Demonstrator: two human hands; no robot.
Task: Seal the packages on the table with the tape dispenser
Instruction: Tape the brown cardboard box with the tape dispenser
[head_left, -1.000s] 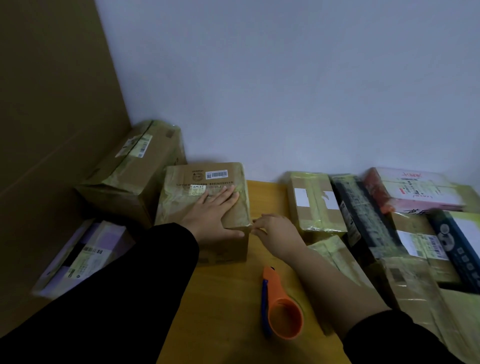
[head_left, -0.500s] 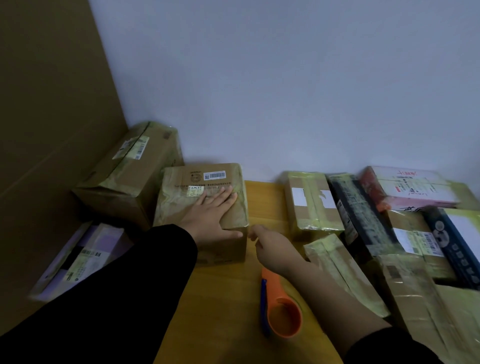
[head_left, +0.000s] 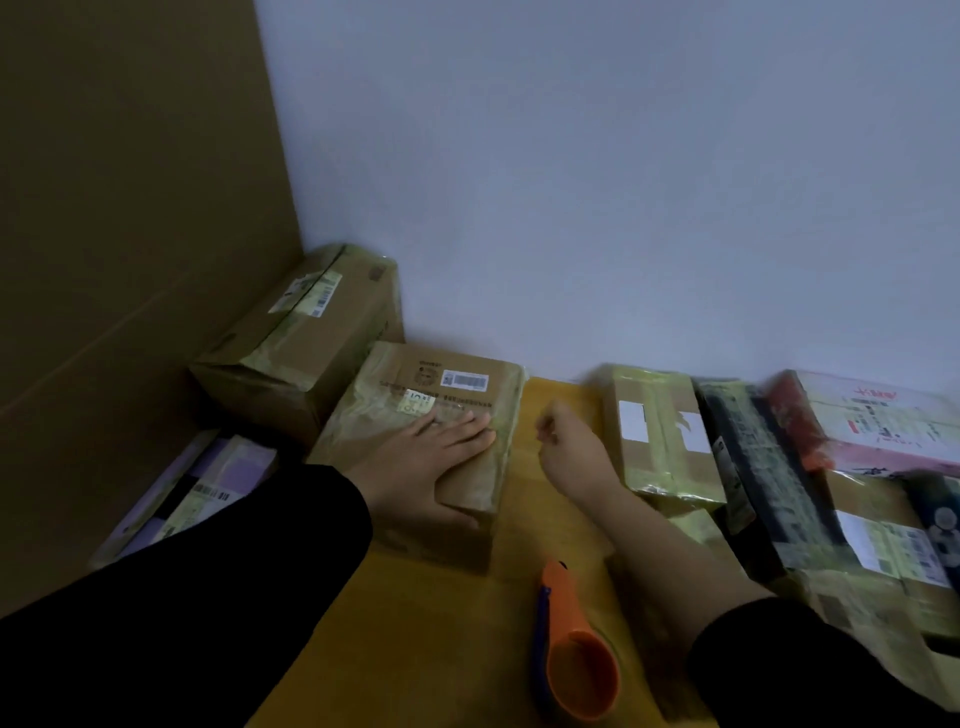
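A brown taped box with a barcode label stands on the wooden table. My left hand lies flat on its top, fingers straight and thumb along the near edge. My right hand hovers just right of the box with its fingers curled in; I see nothing held in it, and it stays apart from the box. The orange and blue tape dispenser lies on the table near me, under my right forearm, with neither hand on it.
A larger taped carton sits back left against a tall cardboard panel, with a purple package below it. On the right lie several packages: a yellow-taped one, a dark one, a red one.
My right hand left the box's near right corner and moved up and away along its right side, fingers curling in. My left hand stayed flat on the box.
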